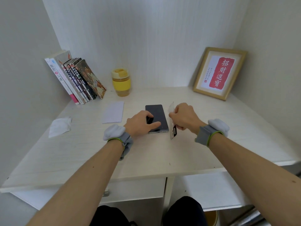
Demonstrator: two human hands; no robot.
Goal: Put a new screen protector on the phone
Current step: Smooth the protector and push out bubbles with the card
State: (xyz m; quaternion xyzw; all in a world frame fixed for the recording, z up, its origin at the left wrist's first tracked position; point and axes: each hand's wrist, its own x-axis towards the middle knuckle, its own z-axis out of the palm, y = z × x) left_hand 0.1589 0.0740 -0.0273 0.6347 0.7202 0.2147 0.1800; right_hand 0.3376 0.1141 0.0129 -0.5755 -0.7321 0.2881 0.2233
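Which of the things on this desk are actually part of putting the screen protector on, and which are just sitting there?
Part of the job:
phone, steadied by the left hand
screen protector, held on edge by the right hand
probably the crumpled wipe and white sheet

Just lying about:
books
yellow cup
framed picture

Black phone [157, 117], yellow cup [121, 82], gold frame [219, 73], white desk [81, 152]

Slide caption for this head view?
Left hand steadies phone on desk; right hand holds screen protector alongside.
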